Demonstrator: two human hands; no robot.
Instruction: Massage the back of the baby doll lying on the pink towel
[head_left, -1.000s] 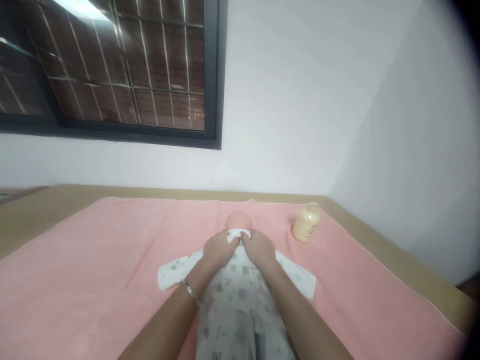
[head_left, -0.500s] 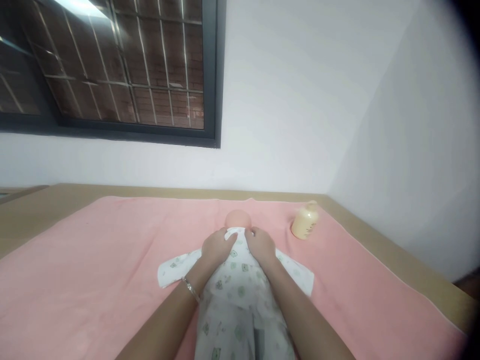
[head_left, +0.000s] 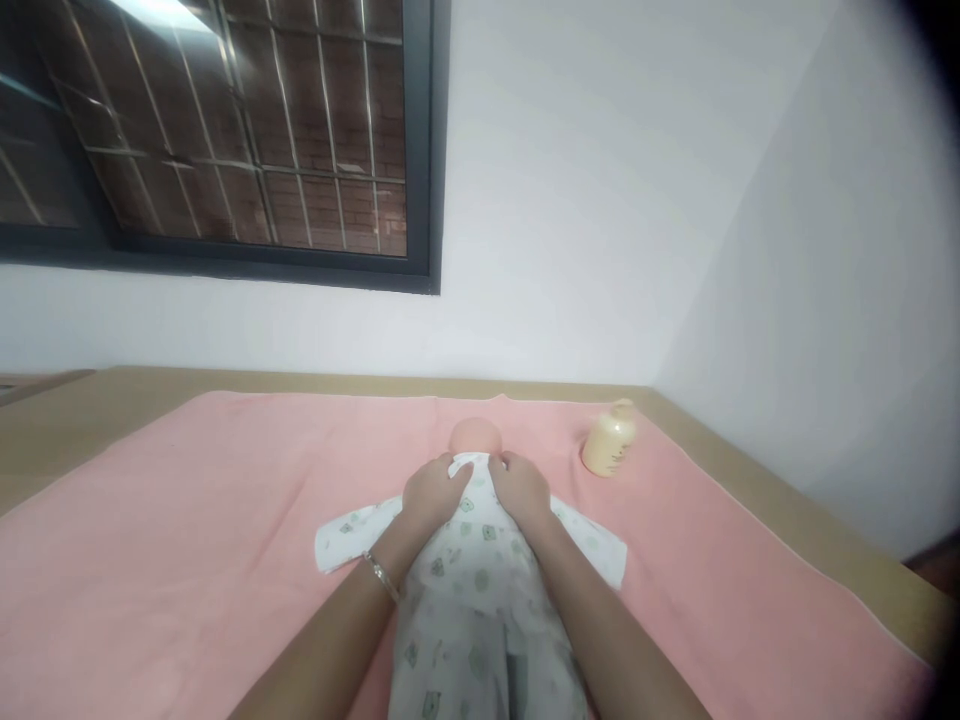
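Note:
A baby doll (head_left: 475,437) lies stretched out in the middle, its bald head farthest from me. It wears white clothing (head_left: 481,580) with small green prints, and both sleeves spread out to the sides. My left hand (head_left: 435,492), with a bracelet on its wrist, is wrapped round the doll's upper body on the left, thumb on top near the neck. On the right side my right hand (head_left: 522,490) grips it the same way, fingertips mostly hidden. The doll's face and hands do not show.
A pink cloth (head_left: 172,530) lies under the doll, over a light wooden surface (head_left: 67,425). Beyond the doll to the right, a yellowish bottle (head_left: 610,442) stands tilted on the cloth. White walls (head_left: 555,200) and a barred window (head_left: 300,130) rise behind.

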